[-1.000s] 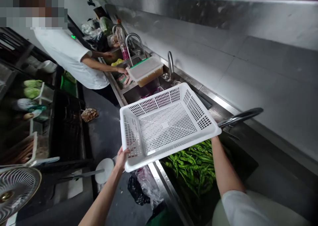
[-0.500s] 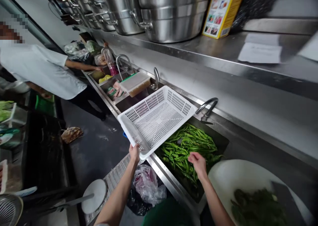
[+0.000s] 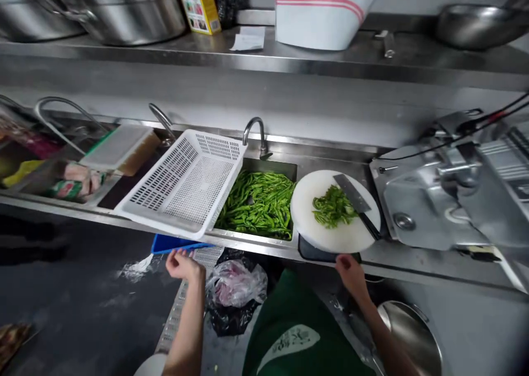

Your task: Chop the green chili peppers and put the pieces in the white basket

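Observation:
My left hand [image 3: 182,264] hangs in front of the counter edge, below the white perforated basket [image 3: 198,183] and apart from it. Its fingers are curled loosely, with nothing seen in them. The basket lies tilted across the sinks, its right side over the sink of long green peppers [image 3: 264,202]. My right hand [image 3: 349,268] is just below the round white cutting board [image 3: 303,216], its fingers curled together and slightly blurred, holding nothing visible. On the board are cut green pieces [image 3: 333,208] and a cleaver [image 3: 351,193] with a black handle.
A curved faucet [image 3: 258,128] stands behind the peppers. To the left, a lidded container [image 3: 118,147] rests over the sinks. A steel basin unit [image 3: 413,199] is at the right. Below are a bagged bin [image 3: 235,285], a blue container [image 3: 171,243] and a steel pot [image 3: 413,332].
My view has swung right, bringing the board and cleaver fully into sight. My left hand has let go of the basket's near corner. My right hand has moved from above the peppers to below the board.

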`<state>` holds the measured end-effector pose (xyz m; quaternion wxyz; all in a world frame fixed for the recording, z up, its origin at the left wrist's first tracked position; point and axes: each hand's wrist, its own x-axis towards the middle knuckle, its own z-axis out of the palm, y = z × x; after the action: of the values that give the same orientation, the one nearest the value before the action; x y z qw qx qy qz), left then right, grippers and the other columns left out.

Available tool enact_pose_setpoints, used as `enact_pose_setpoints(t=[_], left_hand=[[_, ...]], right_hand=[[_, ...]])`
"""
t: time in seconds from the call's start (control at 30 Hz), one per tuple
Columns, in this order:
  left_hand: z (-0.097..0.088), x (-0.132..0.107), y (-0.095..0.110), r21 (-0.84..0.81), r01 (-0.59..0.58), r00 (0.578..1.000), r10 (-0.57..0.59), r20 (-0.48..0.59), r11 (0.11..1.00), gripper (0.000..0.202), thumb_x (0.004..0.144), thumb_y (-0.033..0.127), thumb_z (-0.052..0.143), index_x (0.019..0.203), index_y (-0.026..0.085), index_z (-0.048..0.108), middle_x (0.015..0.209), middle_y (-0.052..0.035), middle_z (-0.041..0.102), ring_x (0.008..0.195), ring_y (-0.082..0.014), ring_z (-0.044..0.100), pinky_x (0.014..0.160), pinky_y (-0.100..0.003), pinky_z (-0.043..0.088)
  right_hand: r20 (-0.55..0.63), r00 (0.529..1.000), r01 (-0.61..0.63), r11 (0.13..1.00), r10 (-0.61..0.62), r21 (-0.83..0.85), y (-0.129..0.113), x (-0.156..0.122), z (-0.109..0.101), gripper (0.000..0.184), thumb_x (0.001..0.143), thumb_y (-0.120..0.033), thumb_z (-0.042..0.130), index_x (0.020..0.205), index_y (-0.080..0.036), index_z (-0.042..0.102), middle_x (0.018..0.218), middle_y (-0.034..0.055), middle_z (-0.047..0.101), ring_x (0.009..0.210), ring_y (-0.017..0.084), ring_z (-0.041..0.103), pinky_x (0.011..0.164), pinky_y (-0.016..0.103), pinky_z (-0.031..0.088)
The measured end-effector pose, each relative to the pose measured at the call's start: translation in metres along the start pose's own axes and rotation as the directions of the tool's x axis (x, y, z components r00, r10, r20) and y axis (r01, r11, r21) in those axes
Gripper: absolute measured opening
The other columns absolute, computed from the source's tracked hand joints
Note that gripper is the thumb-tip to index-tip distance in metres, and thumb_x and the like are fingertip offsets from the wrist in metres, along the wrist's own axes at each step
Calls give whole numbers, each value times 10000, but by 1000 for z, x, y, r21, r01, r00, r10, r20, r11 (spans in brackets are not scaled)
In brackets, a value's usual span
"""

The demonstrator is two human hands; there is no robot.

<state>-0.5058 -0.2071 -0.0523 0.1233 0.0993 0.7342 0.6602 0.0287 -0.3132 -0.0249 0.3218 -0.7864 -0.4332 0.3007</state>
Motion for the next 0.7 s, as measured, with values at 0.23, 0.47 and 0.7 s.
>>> enact_pose_setpoints(t=[0.23,0.47,0.7], left_hand=[[-24,-163,-20,34,-186,834,140,534,982,325,872,460,648,1059,194,662,968,-55,699,872,-207,683,849,-367,581],[65,-257,-3,-134,-503,305,320,897,854,272,983,372,532,1124,197,686,1056,-95,697,993,-225,679,943,-400,576],[181,-334,-12,-116,-601,91,212,973,791,629,904,407,666,1471,176,521,1538,-190,447,1480,-328,447,1245,-511,386]], right_hand=[[-196,979,-18,930,-58,-367,39,78,-76,455,843,-331,486,1222,-145,657,1135,181,711,1055,312,663,944,442,515],[21,994,-62,725,105,-686,0,170,-83,650,935,-251,540,1573,-181,436,1426,228,555,1272,401,560,1002,510,473],[155,985,160,760,-78,-630,16,206,-87,629,895,-133,548,1519,-190,495,1272,193,655,1061,290,674,897,375,509]])
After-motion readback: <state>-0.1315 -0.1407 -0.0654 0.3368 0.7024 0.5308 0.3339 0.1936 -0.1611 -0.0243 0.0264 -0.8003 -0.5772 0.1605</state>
